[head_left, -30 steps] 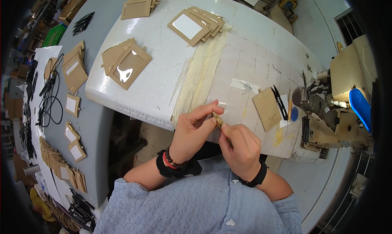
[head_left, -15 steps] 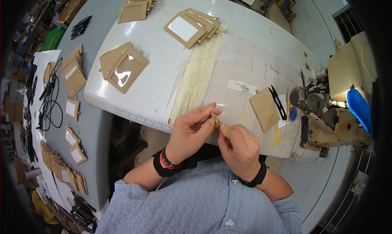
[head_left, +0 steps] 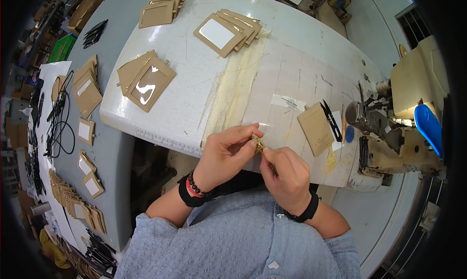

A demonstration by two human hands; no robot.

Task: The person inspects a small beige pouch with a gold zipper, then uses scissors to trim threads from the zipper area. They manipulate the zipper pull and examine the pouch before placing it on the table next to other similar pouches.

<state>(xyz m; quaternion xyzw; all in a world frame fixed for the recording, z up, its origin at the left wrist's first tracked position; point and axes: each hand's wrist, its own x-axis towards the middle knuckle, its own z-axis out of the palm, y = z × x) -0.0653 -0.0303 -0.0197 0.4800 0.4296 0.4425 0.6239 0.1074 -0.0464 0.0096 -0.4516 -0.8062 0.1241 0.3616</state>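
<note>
Landmark: yellowish tape strip (head_left: 232,96), laid across the white desk (head_left: 187,91).

Item: one small tan piece (head_left: 258,142) with a gold-coloured part, mostly hidden by fingers; position, right of the tape strip's near end, held up at the desk's front edge.

Hands, two. Left hand (head_left: 224,155): just beside the tape strip's near end, thumb and forefinger pinching the piece. Right hand (head_left: 288,171): farther right of the strip, thumb and forefinger pinching the piece's lower end. Fingertips of both close together; whether they touch, cannot tell.

Right of the tape strip: clear patch (head_left: 290,102) with thin dark slivers; tan card holder (head_left: 314,131), lying flat; black snips (head_left: 332,121), beside the holder; brown stick (head_left: 344,125); blue disc (head_left: 350,134); sewing machine (head_left: 413,91), well apart from the strip.

At the strip's far end: fanned stack of windowed holders (head_left: 220,34).

Left of the strip: two overlapping holders (head_left: 151,84), the upper with a shiny window; farther left, grey desk (head_left: 116,191) carrying black cables (head_left: 59,120) and a row of tan holders (head_left: 65,194).
</note>
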